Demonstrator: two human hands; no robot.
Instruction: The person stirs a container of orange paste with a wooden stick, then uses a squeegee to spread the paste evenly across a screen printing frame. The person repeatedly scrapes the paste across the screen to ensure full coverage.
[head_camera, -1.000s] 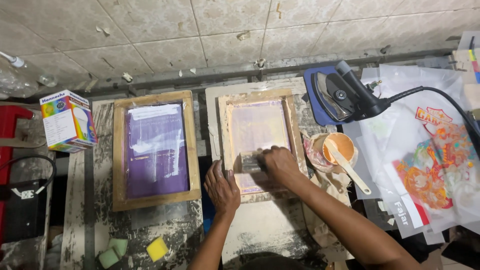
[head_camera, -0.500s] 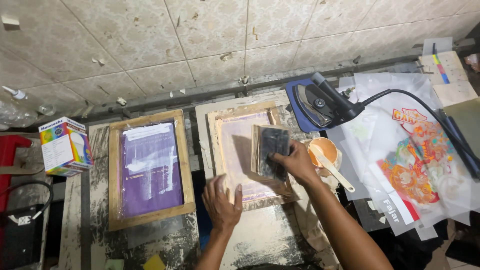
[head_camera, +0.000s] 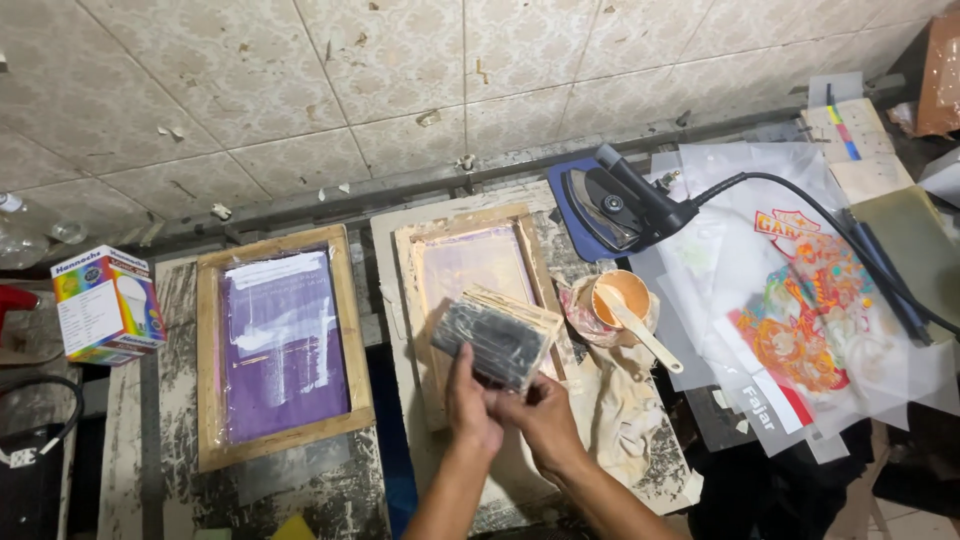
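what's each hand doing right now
Left hand: closed on the lower edge of the wooden squeegee.
Right hand: closed on the same squeegee.

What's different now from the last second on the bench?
The wood-backed squeegee went from pressed on the right wooden screen frame to lifted above it. The left hand left the frame and joined the right hand on it. The purple-meshed left frame stayed put.

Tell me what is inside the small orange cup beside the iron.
The orange cup holds a pale spatula, its handle leaning out over the rim toward the printed sheets. Orange coats the inside wall; the spatula covers part of the bottom.
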